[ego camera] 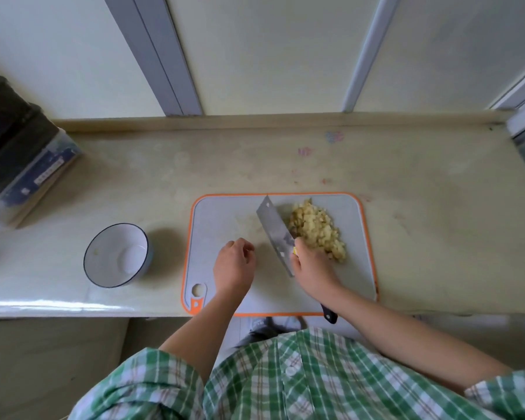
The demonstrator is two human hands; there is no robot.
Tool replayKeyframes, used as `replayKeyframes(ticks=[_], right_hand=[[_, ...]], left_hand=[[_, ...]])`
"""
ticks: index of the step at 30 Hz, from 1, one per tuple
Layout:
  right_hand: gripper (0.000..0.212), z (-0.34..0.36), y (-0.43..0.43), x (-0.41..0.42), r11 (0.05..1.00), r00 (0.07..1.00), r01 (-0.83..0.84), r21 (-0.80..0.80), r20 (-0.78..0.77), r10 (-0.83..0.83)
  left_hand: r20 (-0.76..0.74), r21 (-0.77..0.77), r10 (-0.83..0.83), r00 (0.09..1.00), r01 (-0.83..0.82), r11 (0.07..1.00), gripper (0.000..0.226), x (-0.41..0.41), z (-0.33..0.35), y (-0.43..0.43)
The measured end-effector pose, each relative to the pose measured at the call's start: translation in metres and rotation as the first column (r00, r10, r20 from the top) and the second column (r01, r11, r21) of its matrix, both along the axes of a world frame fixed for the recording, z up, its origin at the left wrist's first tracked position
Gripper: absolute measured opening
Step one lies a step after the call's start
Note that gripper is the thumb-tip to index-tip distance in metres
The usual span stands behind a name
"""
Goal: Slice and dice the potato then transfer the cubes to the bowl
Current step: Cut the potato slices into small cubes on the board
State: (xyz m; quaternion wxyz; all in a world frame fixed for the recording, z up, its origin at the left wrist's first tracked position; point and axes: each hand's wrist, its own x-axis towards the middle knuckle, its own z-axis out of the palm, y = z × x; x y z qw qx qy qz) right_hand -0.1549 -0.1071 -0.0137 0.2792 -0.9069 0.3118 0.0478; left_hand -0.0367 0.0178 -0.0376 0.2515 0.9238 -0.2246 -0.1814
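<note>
A pile of small pale-yellow potato cubes (317, 231) lies on the right half of a grey cutting board with an orange rim (222, 213). A steel cleaver (275, 228) stands tilted with its blade against the left side of the pile. My right hand (311, 266) grips it at the heel of the blade, and the black handle end pokes out under my wrist. My left hand (234, 262) rests on the middle of the board, fingers loosely curled, holding nothing. A white bowl with a dark rim (115, 253) sits to the left of the board and looks empty.
A dark box with a clear lid (19, 165) sits at the counter's far left. A low backsplash ledge (270, 121) runs along the back of the counter. The board's front edge overhangs the counter edge (73, 307) near my checked shirt.
</note>
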Motion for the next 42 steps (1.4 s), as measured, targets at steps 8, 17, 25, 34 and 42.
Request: replayKeyframes(ticks=[8,17,25,34,42], right_hand=[[0.008,0.018,-0.02,-0.018,0.797,0.914,0.341,0.498,0.023,-0.405],[0.013,0.036,-0.039,-0.033,0.593,0.799,0.431,0.68,0.017,-0.601],[0.012,0.038,-0.05,-0.048,0.567,0.786,0.448,0.691,-0.003,-0.618],[0.006,0.045,-0.057,-0.055,0.71,0.832,0.399,0.58,0.097,-0.546],[0.03,0.049,-0.035,-0.053,0.979,0.994,-0.054,-0.196,0.085,0.072]], left_hand=[[0.153,-0.114,-0.209,0.966,0.228,0.967,0.031,-0.015,0.013,-0.008],[0.288,0.16,-0.58,0.763,0.558,0.814,0.059,-0.047,0.019,-0.052],[0.223,0.189,-0.608,0.762,0.578,0.794,0.077,-0.053,0.024,-0.072],[0.211,0.063,-0.469,0.857,0.467,0.882,0.074,-0.053,0.036,-0.079],[-0.573,-0.294,-0.018,0.819,-0.185,0.938,0.032,-0.057,0.064,-0.105]])
